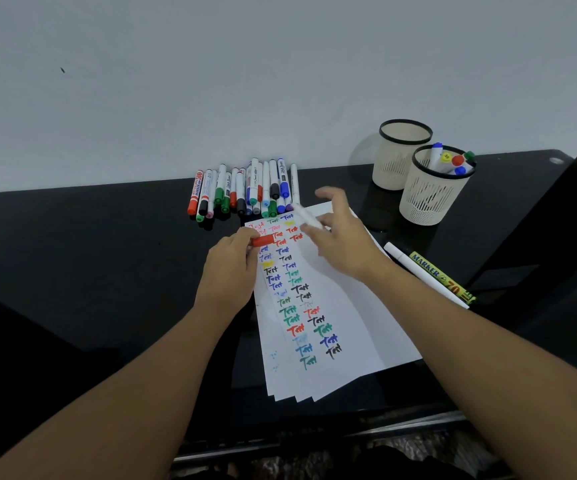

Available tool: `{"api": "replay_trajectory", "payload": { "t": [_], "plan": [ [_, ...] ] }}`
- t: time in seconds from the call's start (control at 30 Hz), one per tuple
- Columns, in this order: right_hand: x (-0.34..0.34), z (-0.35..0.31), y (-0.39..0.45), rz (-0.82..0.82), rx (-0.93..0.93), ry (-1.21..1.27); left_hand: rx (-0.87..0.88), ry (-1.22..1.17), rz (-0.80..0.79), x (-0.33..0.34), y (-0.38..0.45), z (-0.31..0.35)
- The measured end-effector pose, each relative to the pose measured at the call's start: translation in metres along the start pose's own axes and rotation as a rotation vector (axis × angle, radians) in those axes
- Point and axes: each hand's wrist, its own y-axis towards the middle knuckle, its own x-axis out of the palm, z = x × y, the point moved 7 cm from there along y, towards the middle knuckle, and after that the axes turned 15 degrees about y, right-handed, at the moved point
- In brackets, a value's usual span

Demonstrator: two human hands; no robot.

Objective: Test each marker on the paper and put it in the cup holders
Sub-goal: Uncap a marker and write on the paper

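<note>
A fanned stack of white paper (356, 327) lies on the black table, covered with columns of coloured "Test" marks. My left hand (230, 268) pinches a red marker cap (263, 241) over the upper left of the sheet. My right hand (340, 233) holds the white marker body (306, 216), blurred, just above the paper's top edge. A pile of several markers (245, 192) lies at the back against the wall. Two beige mesh cup holders stand at the right: the near one (432, 199) holds several markers, the far one (401, 161) looks empty.
A white marker (422, 273) and a yellow-green marker (443, 277) labelled "MARKER 70" lie on the table right of the paper. A grey wall runs behind the table. A dark slanted panel stands at the far right edge.
</note>
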Motion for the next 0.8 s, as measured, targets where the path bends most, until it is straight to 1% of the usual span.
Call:
{"api": "replay_trajectory", "payload": {
  "t": [0.1, 0.17, 0.23, 0.37, 0.57, 0.67, 0.8],
  "plan": [
    [-0.001, 0.004, -0.005, -0.06, -0.013, -0.321, -0.014, -0.004, 0.002, 0.002, 0.001, -0.003],
    [-0.005, 0.004, -0.007, -0.064, -0.038, -0.394, -0.017, -0.014, 0.014, 0.001, 0.0, -0.003],
    [-0.008, 0.005, -0.007, -0.062, -0.045, -0.41, -0.018, -0.019, 0.02, 0.0, 0.0, -0.002],
    [-0.002, 0.008, -0.006, -0.123, -0.064, -0.467, 0.006, -0.008, 0.017, -0.002, -0.001, 0.003],
    [0.004, 0.006, -0.002, -0.148, -0.091, -0.514, 0.021, 0.008, 0.02, -0.003, -0.002, 0.004],
    [0.003, 0.005, -0.002, -0.145, -0.121, -0.528, 0.027, -0.004, 0.031, -0.004, -0.003, 0.005],
    [0.002, 0.006, -0.003, -0.138, -0.142, -0.515, 0.028, -0.015, 0.005, -0.002, -0.003, 0.004]
  ]
}}
